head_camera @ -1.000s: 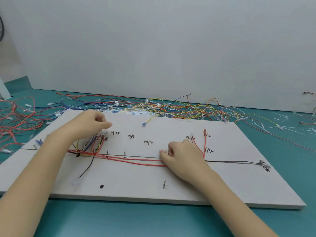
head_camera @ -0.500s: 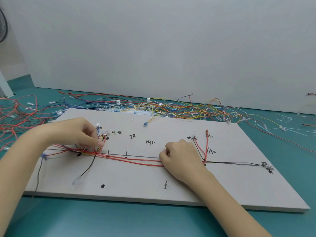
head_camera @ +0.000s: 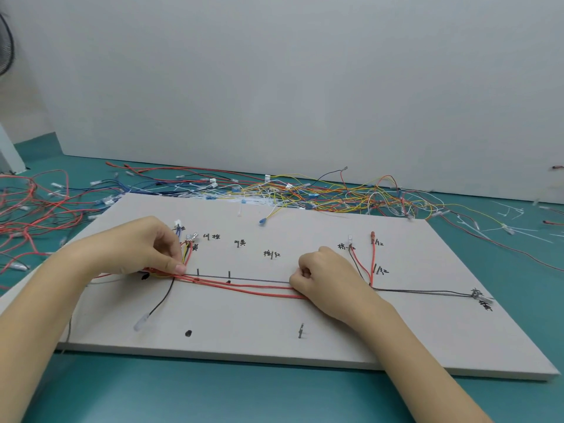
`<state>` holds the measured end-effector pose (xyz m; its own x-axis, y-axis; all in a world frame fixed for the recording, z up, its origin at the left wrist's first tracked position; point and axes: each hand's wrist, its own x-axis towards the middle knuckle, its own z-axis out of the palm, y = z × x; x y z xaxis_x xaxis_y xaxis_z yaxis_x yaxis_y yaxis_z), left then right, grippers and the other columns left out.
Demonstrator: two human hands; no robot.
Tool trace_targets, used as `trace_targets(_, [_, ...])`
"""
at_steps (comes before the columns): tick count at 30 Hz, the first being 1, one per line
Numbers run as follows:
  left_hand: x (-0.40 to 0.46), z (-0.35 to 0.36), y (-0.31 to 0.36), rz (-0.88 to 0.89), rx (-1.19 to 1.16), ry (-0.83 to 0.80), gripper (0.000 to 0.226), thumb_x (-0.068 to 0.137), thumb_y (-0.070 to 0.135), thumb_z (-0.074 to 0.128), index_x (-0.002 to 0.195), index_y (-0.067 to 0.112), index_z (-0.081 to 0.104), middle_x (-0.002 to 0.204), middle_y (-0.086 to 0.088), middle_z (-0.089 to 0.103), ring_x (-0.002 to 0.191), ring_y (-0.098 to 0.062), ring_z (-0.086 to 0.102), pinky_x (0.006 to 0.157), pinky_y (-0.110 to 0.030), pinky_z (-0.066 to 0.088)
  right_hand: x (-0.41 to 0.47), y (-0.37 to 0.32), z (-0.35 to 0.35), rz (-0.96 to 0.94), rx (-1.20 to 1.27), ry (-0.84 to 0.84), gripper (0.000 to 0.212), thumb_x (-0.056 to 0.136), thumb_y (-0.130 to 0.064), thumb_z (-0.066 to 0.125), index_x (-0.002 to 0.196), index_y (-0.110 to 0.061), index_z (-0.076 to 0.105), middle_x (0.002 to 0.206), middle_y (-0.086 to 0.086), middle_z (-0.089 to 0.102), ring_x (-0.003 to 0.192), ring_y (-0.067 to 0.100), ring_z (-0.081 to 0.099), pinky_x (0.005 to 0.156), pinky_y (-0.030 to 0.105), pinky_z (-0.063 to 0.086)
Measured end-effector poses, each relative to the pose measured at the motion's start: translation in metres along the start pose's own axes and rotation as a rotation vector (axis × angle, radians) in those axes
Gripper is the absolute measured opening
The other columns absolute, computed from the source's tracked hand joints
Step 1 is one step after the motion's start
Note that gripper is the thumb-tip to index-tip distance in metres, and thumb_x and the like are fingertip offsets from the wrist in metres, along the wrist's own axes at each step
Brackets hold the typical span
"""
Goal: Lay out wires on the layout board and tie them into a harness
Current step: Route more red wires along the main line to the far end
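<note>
Left hand (head_camera: 143,245) nearer red wires (head_camera: 244,289)

Place: a wire-harness assembly workshop.
Worktop (head_camera: 274,398): plain teal surface against a bare grey-white wall (head_camera: 305,87).
Layout board (head_camera: 396,337): flat white panel with hand-drawn black route lines and handwritten labels.
Loose wires (head_camera: 320,193): tangled red, yellow, blue and black leads with terminals, heaped behind the board.
Cable ties (head_camera: 512,213): white, scattered at right.
</note>
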<state>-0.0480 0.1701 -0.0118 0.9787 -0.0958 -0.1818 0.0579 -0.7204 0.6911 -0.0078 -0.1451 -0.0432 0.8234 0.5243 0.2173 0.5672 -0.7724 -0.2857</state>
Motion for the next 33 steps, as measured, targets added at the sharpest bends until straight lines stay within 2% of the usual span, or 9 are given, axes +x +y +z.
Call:
trace_targets(3, [0.002, 0.005, 0.005, 0.012, 0.023, -0.038, 0.02, 0.065, 0.032, 0.083, 0.068, 0.016, 0.073, 0.062, -0.006, 0.065, 0.057, -0.012, 0.052, 0.061, -0.028, 0.04, -0.005, 0.005, -0.006, 0.023, 0.007, -0.04, 0.032, 0.087, -0.023, 0.049, 0.06, -0.011, 0.036, 0.066, 0.011, 0.047, 0.077, 0.027, 0.045, 0.061, 0.038, 0.032])
trace_targets(6, [0.006, 0.016, 0.014, 0.057, 0.057, -0.069, 0.014, 0.073, 0.025, 0.083, 0.067, 0.018, 0.072, 0.06, 0.0, 0.064, 0.055, -0.01, 0.051, 0.058, -0.025, 0.04, -0.014, 0.016, -0.018, 0.085, -0.006, -0.098, 0.033, 0.085, -0.024, 0.051, 0.059, -0.011, 0.036, 0.066, 0.011, 0.048, 0.069, 0.026, 0.045, 0.059, 0.037, 0.035])
trace_targets(10, [0.01, 0.035, 0.03, 0.123, 0.081, -0.078, 0.016, 0.077, 0.025, 0.082, 0.067, 0.022, 0.07, 0.058, 0.003, 0.062, 0.053, -0.009, 0.05, 0.055, -0.024, 0.041, -0.023, 0.031, -0.034, 0.197, -0.006, -0.175, 0.032, 0.084, -0.024, 0.054, 0.059, -0.013, 0.038, 0.069, 0.009, 0.051, 0.065, 0.023, 0.044, 0.059, 0.035, 0.036])
trace_targets(15, [0.014, 0.061, 0.046, 0.207, 0.052, -0.051, 0.016, 0.081, 0.03, 0.078, 0.07, 0.024, 0.068, 0.061, 0.005, 0.063, 0.056, -0.008, 0.052, 0.058, -0.03, 0.043, -0.035, 0.051, -0.05, 0.318, 0.024, -0.213, 0.032, 0.084, -0.021, 0.056, 0.06, -0.014, 0.037, 0.064, 0.006, 0.043, 0.061, 0.021, 0.037, 0.056, 0.033, 0.03])
trace_targets(20, [0.017, 0.086, 0.063, 0.274, 0.076, -0.023, 0.018, 0.083, 0.035, 0.073, 0.068, 0.033, 0.064, 0.059, 0.015, 0.06, 0.056, -0.001, 0.051, 0.055, -0.021, 0.04, -0.047, 0.071, -0.058, 0.385, 0.036, -0.177, 0.035, 0.085, -0.018, 0.055, 0.06, -0.015, 0.032, 0.061, 0.005, 0.035, 0.058, 0.02, 0.03, 0.056, 0.033, 0.026])
trace_targets(26, [0.016, 0.104, 0.079, 0.337, 0.079, 0.022, 0.018, 0.086, 0.031, 0.071, 0.071, 0.025, 0.063, 0.06, 0.019, 0.058, 0.057, 0.0, 0.05, 0.054, -0.013, 0.036, -0.053, 0.089, -0.065, 0.464, 0.071, -0.187, 0.038, 0.085, -0.017, 0.056, 0.057, -0.017, 0.03, 0.055, 0.0, 0.029, 0.055, 0.019, 0.026, 0.054, 0.031, 0.024])
trace_targets(33, [0.014, 0.115, 0.089, 0.359, 0.042, 0.049, 0.016, 0.086, 0.027, 0.072, 0.073, 0.02, 0.065, 0.061, 0.01, 0.058, 0.057, -0.001, 0.05, 0.056, -0.012, 0.037, -0.058, 0.101, -0.069, 0.513, 0.103, -0.191, 0.043, 0.085, -0.017, 0.057, 0.054, -0.017, 0.027, 0.051, -0.005, 0.022, 0.05, 0.015, 0.021, 0.053, 0.03, 0.019])
